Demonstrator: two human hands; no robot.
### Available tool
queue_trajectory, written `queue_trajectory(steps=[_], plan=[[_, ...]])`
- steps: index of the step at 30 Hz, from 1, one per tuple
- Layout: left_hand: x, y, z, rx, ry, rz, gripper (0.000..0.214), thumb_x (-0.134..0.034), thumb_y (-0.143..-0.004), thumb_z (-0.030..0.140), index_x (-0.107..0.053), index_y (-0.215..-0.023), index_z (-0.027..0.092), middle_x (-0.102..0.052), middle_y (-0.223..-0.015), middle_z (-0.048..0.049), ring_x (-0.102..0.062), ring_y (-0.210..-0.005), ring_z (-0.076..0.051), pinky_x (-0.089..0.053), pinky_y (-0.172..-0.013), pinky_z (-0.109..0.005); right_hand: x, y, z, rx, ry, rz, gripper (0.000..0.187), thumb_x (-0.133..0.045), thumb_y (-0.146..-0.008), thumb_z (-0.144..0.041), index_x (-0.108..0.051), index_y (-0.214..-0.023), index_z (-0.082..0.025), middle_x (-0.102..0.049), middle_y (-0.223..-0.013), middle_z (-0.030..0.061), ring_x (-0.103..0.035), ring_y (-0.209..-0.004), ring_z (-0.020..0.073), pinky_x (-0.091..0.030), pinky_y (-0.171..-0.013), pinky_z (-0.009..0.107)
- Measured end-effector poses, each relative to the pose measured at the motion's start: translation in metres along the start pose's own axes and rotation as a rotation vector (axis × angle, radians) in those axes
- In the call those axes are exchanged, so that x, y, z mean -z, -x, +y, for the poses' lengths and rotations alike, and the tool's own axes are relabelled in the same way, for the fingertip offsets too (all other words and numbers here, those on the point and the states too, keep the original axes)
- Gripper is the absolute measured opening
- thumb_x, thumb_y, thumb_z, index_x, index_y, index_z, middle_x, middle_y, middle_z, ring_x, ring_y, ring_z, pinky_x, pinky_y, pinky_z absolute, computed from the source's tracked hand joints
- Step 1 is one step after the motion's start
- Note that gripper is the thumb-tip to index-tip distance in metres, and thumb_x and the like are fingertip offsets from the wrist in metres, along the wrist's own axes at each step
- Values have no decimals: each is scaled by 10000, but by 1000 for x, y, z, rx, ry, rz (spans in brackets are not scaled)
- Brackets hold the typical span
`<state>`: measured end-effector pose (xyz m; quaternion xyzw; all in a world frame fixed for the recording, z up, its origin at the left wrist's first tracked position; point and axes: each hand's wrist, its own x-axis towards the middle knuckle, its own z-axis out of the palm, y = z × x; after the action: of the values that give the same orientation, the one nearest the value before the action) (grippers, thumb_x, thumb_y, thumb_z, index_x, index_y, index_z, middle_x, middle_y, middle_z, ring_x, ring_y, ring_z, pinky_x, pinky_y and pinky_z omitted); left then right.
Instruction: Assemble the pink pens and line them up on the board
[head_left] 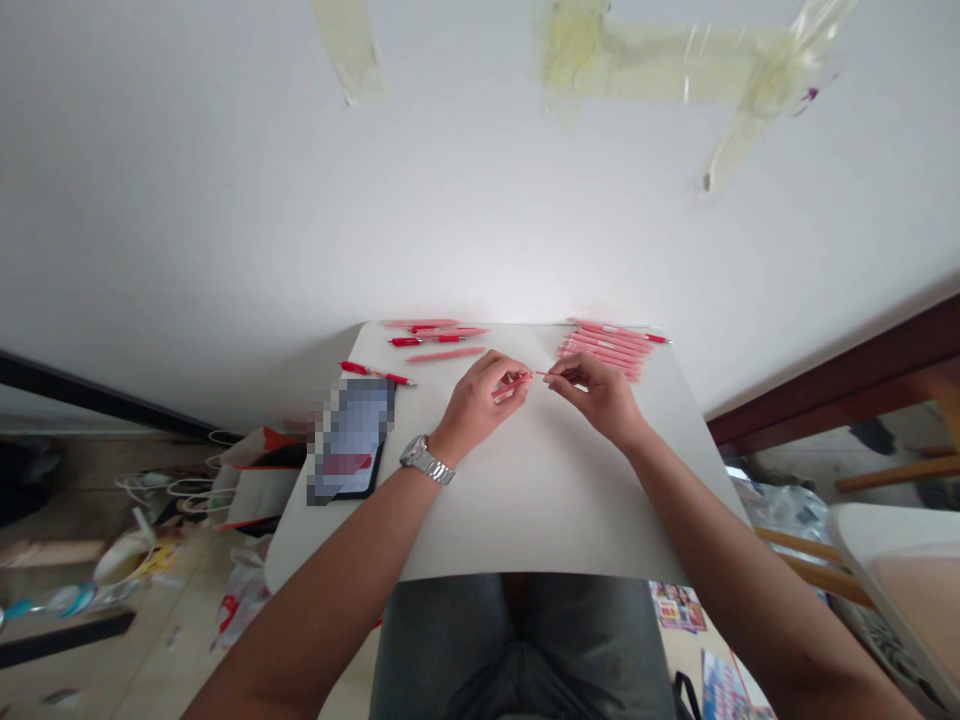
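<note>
My left hand, with a metal watch at its wrist, is closed around a pinkish-red pen tube that points to the right. Just across from it, the fingers of my right hand pinch a thin red pen refill, its tip close to the tube's end. Whether the two touch is too small to tell. Behind my right hand lies a row of several pink tubes, with a red pen tip part beside it. Beyond my left hand are red pens and a loose pink tube.
A phone with a blurred screen lies at the left of the white table, below another red pen. The wall stands right behind the table. Bags are on the floor at left, and a stool is at right.
</note>
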<state>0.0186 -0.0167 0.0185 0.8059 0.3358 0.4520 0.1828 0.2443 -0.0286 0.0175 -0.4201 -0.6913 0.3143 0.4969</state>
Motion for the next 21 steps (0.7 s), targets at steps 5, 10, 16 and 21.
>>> queue_trajectory(steps=[5, 10, 16, 21], plan=[[0, 0, -1, 15, 19, 11, 69, -647, -1021, 230, -691, -1066, 202, -647, -975, -37, -635, -873, -147, -566, -816, -281, 1, -2, -1, -36, -58, 26, 305, -813, -905, -506, -711, -921, -219, -742, -850, 33, -721, -757, 174, -596, -702, 317], [0, 1, 0, 13, 26, 15, 96, -656, -1018, 226, -716, -1091, 212, -661, -982, -40, -650, -893, -152, -578, -832, -292, 1, -2, -2, -61, -142, 10, 291, -796, -928, -490, -678, -921, -224, -717, -785, 13, -699, -706, 160, -576, -676, 316], [-1, 1, 0, 3, 21, 6, 99, -666, -1015, 231, -722, -1096, 218, -684, -1008, -44, -672, -938, -156, -597, -828, -280, 0, -2, -4, -56, -148, 5, 299, -798, -926, -497, -676, -910, -224, -715, -782, 15, -694, -704, 162, -566, -669, 321], [-2, 2, -2, -2, 11, -19, 107, -671, -1015, 250, -721, -1105, 222, -693, -1025, -51, -684, -944, -164, -598, -854, -302, -1, -1, -6, -85, -160, -1, 342, -814, -900, -536, -686, -901, -219, -714, -774, 17, -696, -705, 162, -574, -678, 321]])
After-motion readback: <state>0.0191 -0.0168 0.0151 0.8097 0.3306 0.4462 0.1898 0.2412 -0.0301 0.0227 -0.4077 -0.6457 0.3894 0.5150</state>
